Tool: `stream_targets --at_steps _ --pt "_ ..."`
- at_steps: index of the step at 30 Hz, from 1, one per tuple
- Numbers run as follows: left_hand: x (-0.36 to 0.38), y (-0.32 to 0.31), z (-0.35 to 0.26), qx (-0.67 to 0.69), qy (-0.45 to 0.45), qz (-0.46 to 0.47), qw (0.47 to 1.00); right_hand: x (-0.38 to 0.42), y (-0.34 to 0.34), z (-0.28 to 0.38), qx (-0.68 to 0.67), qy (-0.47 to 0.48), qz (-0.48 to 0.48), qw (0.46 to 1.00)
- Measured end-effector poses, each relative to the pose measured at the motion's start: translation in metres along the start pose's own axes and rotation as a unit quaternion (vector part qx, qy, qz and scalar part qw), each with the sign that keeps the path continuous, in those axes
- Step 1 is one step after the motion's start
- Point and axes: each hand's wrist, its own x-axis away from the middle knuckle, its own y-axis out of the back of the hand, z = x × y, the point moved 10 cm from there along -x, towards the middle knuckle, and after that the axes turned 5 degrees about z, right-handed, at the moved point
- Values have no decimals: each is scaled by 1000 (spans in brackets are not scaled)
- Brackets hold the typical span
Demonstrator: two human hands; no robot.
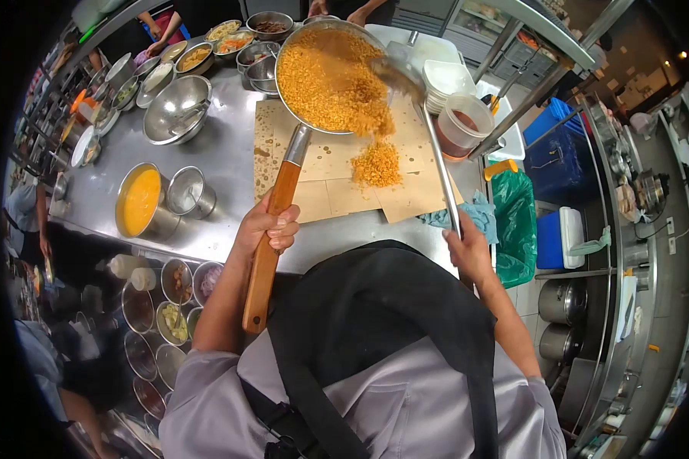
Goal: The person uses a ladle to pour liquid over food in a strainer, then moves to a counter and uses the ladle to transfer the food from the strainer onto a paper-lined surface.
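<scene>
My left hand [272,229] is wrapped around the wooden handle [285,183] of a wide wok [299,122]. Golden fried crumbs [325,84] fill the wok, which tilts to the right. Some spill over its lower right edge onto a small pile [377,166] on brown cardboard sheets [337,197]. In my right hand [471,249] is the shaft of a long-handled metal wok utensil [441,161]. Its head, blurred by motion, is at the wok's right side among the crumbs.
Left on the steel counter [233,145] stand a steel bowl [177,115], a pot of yellow liquid [139,200] and a small pot [190,191]. A red sauce tub [465,122] and stacked white containers [444,80] sit at right, near a green-lined bin [513,226]. People stand opposite and at left.
</scene>
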Motion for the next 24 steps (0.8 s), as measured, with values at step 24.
stream_targets --at_steps 24 --pt "-3 21 -11 3 -14 -15 1000 3 -27 -7 120 32 113 986"
